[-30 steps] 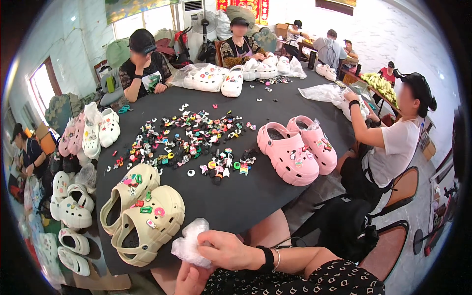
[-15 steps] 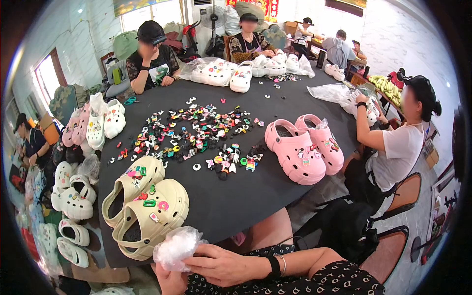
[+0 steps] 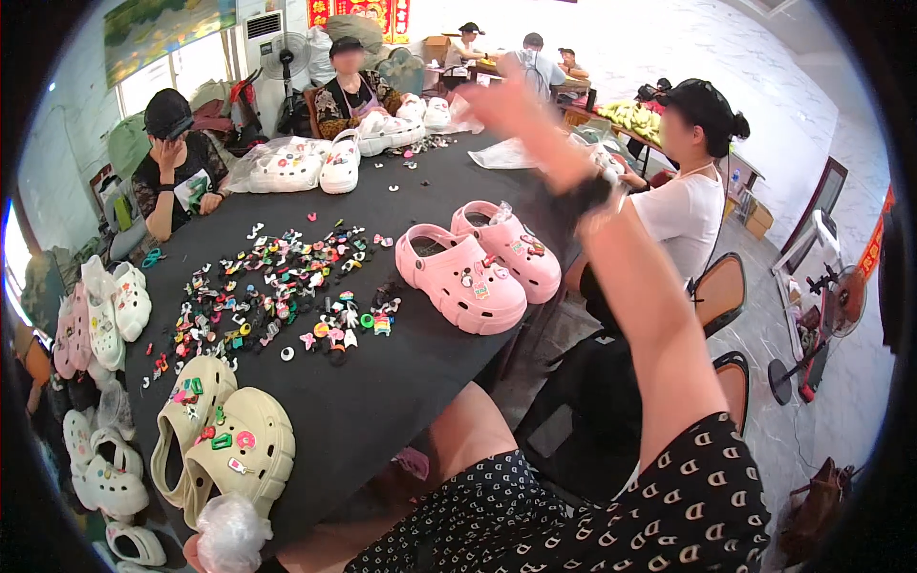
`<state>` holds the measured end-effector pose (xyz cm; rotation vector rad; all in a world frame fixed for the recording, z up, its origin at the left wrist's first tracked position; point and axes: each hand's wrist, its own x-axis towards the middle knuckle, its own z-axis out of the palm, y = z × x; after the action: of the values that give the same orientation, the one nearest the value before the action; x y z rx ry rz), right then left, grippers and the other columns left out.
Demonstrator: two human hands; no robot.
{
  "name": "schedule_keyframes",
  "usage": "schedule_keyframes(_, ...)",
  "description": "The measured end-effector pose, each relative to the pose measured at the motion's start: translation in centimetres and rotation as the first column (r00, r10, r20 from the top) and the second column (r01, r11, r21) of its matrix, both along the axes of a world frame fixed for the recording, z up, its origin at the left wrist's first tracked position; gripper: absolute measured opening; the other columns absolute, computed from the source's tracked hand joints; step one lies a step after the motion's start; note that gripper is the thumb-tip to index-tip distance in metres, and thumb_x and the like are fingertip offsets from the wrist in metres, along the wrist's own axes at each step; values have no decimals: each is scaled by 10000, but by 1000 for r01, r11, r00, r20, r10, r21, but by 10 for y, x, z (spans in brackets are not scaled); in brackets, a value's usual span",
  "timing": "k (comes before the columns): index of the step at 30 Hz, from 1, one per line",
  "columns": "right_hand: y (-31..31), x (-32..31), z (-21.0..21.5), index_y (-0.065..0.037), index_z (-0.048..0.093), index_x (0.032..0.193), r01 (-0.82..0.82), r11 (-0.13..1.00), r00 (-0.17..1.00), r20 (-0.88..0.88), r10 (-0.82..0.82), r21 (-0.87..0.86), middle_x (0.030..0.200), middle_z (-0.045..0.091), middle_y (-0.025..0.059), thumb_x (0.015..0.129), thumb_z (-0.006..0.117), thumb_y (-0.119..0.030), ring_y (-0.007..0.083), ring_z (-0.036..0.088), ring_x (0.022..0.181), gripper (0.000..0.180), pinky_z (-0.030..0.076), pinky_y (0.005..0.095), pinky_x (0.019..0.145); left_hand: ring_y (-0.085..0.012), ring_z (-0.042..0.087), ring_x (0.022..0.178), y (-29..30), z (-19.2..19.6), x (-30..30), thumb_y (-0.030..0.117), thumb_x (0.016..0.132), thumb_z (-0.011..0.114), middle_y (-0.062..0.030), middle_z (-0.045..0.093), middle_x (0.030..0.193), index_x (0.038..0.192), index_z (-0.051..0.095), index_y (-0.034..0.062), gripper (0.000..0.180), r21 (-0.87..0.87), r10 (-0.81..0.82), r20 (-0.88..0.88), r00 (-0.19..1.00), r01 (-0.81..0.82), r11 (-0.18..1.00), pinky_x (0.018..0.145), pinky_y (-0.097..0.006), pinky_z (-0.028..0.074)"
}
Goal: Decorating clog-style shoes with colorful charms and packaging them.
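Note:
My left hand shows only at the bottom edge, gripping a crumpled clear plastic bag just in front of a pair of beige clogs fitted with coloured charms. My right hand is raised high over the far side of the black table. It is blurred, its fingers are apart and it holds nothing. A black band sits on its wrist. A pair of pink clogs stands below that arm. A spread of loose small coloured charms lies mid-table.
White clogs lie at the table's far end, and more white and pink clogs are piled at the left. Two people sit at the far side and one in a white shirt sits at the right. Chairs stand on the right.
My right hand has left the plastic bag near my lap and swung up and away over the table. My left hand keeps the bag, now lower in view.

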<state>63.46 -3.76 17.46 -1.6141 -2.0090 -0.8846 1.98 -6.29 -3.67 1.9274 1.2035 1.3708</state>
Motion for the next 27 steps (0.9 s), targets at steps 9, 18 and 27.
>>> schedule_keyframes(9, -41, 30, -49, 44, 571, 1156, -147, 980, 85, -985, 147, 134, 1037, 666, 132, 959, 533, -147, 190, 635, 874, 277, 503, 271, 804, -291, 559, 1099, 16, 21, -8, -77, 853, 516, -176, 611, 1200, 1228, 575, -31, 382, 132, 195, -80, 978, -183, 974, 990, -374, 408)
schedule_keyframes(18, -13, -204, -213, 1, 643, 1087, -467, 867, 664, -716, 215, -172, 984, 669, 160, 842, 624, 22, 331, 670, 887, 247, 545, 371, 769, -186, 546, 913, 59, 33, -39, -130, 734, 554, -88, 567, 967, 1030, 611, -45, 313, 159, 235, -4, 972, -232, 960, 836, -268, 439)
schedule_keyframes(27, 13, -239, -288, 8, 634, 1022, -422, 897, 694, -684, 225, -133, 1118, 600, 179, 792, 626, 46, 376, 559, 1106, 233, 470, 452, 955, -182, 576, 658, 117, 56, -23, -39, 710, 671, -99, 624, 797, 964, 664, -34, 254, 196, 361, -280, 889, -315, 929, 647, -294, 467)
